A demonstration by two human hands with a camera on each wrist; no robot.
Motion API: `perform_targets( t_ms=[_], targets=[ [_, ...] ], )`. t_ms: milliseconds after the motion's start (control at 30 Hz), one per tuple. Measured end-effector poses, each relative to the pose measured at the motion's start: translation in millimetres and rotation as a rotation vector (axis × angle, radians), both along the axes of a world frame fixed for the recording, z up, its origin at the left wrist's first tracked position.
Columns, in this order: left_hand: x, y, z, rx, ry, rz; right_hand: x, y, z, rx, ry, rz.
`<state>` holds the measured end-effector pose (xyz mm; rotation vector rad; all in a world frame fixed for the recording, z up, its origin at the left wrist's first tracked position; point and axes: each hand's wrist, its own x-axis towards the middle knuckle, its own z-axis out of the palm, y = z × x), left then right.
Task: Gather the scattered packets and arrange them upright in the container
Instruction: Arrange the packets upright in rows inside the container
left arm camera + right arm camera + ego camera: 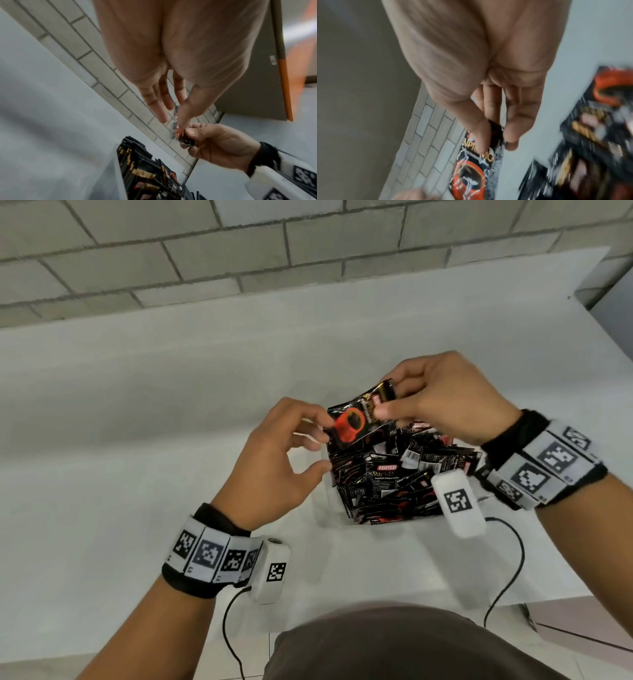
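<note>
A black coffee packet [356, 422] with a red cup printed on it hangs tilted above the container. My right hand [387, 405] pinches its upper end between thumb and fingers, and the right wrist view shows the same packet [471, 180] below my right hand [496, 143]. My left hand [318, 443] is loosely spread, its index fingertip touching the packet's lower left corner and its thumb apart below. Several black packets [387, 477] lie jumbled in the white container [337, 520]. In the left wrist view some packets [142, 169] stand in a row along the container wall [118, 175].
The container sits on a white counter [171, 422] against a grey tiled wall [239, 251]. The counter's front edge runs near my body. Black cables [507, 577] hang from both wrist cameras. A grey panel with an orange edge [284, 88] stands off to the right.
</note>
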<state>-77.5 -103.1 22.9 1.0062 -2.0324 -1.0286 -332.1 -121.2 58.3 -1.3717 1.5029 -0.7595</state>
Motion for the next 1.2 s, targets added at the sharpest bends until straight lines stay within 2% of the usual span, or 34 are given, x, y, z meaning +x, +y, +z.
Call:
perform_targets(
  t_ms=[67,167,267,367,533,767,1000,1200],
  targets=[
    [4.9,7.6,1.1,-0.052,-0.165,-0.062,-8.1,-2.7,9.6,-0.032,0.094,0.014],
    [-9.5,26.4,-6.9,0.015,-0.462,-0.219,-4.0,1.7,15.6,-0.018,0.221,0.21],
    [-32.4,43.4,-25.8,-0.034,-0.773,-0.306,12.1,3.1,4.8,-0.105,0.485,0.369],
    [-42.9,52.2,-35.1,-0.074,-0.984,-0.341,21.2,2.1,-12.6,-0.156,0.568,0.482],
    [-50.0,45.4,-42.7,-0.116,-1.059,-0.36,32.8,-1.8,-27.8,-0.275,0.649,0.614],
    [-68.8,22.9,-42.1,0.059,-1.047,-0.357,41.0,-11.0,-30.9,-0.234,0.725,0.693],
    [-67.8,7.2,-29.3,0.167,-1.108,-0.498,50.3,-12.1,-42.6,-0.222,0.821,0.756],
    [-62.8,11.2,-21.3,0.168,-1.098,-0.557,55.2,-13.2,-49.7,-0.265,0.873,0.763]
  ],
)
